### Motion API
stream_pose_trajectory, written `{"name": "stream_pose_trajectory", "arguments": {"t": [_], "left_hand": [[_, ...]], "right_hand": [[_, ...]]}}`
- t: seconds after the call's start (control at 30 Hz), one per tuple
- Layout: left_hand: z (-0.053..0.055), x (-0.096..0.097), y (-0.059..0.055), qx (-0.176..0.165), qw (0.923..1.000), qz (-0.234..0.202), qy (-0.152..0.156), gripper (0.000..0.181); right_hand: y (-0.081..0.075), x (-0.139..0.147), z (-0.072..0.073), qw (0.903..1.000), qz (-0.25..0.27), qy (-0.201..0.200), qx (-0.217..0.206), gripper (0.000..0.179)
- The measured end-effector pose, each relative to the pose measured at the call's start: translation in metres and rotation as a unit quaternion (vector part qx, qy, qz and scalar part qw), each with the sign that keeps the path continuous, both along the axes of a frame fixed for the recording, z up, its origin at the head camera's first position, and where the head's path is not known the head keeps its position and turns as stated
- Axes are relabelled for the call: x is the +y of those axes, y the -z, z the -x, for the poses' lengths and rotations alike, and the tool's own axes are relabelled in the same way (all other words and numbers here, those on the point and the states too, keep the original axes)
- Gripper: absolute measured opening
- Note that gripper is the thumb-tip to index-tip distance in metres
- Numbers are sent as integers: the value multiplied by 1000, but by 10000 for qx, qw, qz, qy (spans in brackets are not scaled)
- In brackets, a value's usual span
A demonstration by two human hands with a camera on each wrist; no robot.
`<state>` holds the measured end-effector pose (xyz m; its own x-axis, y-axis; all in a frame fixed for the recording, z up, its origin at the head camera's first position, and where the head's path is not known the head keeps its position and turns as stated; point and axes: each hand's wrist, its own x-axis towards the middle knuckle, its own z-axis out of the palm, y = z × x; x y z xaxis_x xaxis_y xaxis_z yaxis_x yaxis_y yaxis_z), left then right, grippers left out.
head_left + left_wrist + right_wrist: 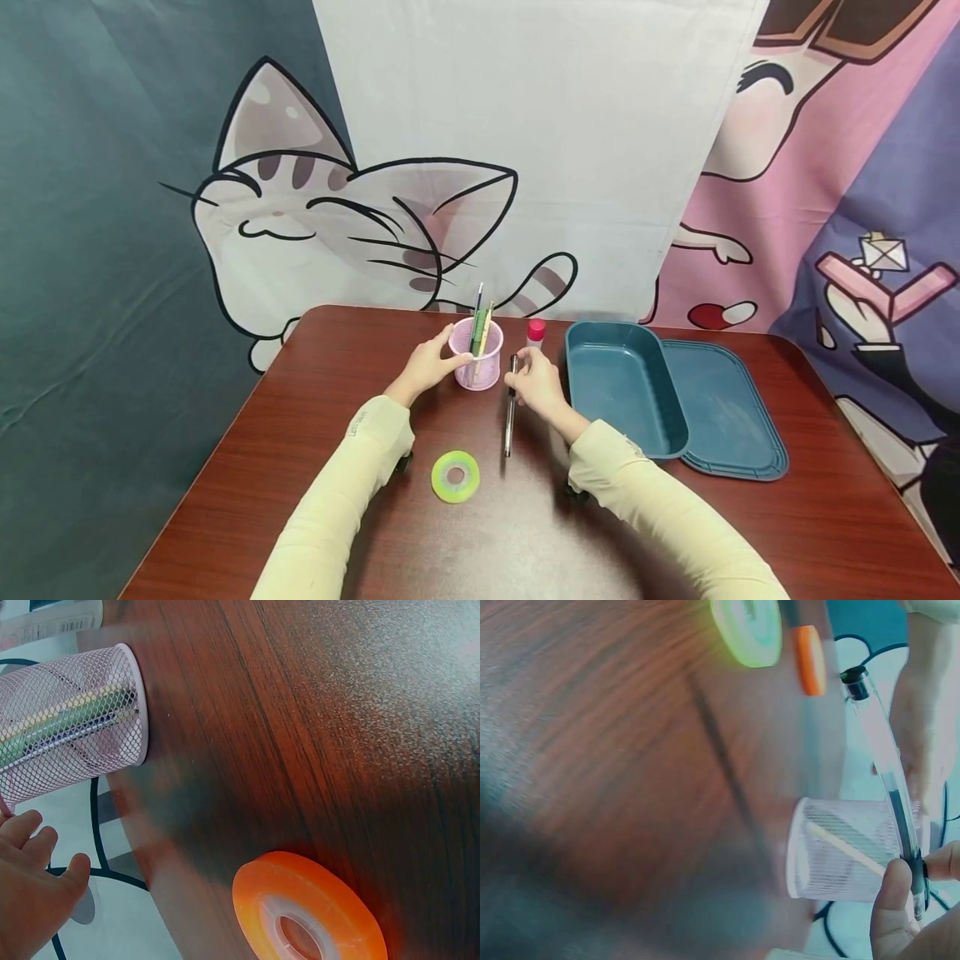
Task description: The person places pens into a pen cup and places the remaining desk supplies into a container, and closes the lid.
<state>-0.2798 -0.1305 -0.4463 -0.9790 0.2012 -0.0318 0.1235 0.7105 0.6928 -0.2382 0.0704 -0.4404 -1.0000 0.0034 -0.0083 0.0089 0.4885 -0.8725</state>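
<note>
My right hand (537,383) pinches a clear pen (510,425) with black ends between thumb and fingers, near its upper end. The pen hangs tilted above the table, beside a pink mesh pen holder (487,372). My left hand (429,367) holds the pen holder at its rim from the left side, with the thumb in front. Inside it stand a green item (75,724), a yellowish pencil (487,321) and a dark slim pen or pencil (477,300). In the left wrist view the fingertips (26,821) touch the holder's rim.
A green tape roll (455,477) lies in front; an orange tape roll (300,900) is hidden from the head view. Behind the right hand stands a red-capped glue stick (536,332). To the right sit a blue box (622,392) and its lid (727,408).
</note>
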Motion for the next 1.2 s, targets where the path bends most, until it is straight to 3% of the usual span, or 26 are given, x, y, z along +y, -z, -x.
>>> {"name": "stream_pose_trajectory", "arguments": {"t": [0.43,0.8,1.2], "left_hand": [[0,0,-2,43,10000,27,-14,79],[-1,0,-2,102,9999,79,17,77],[0,0,-1,-46,10000,6,-21,79]], "right_hand": [[-40,1,9,9979,425,-128,476,37],[-61,0,18,9942,812,-158,683,39],[-74,0,27,9804,1504,-121,1266,43]]}}
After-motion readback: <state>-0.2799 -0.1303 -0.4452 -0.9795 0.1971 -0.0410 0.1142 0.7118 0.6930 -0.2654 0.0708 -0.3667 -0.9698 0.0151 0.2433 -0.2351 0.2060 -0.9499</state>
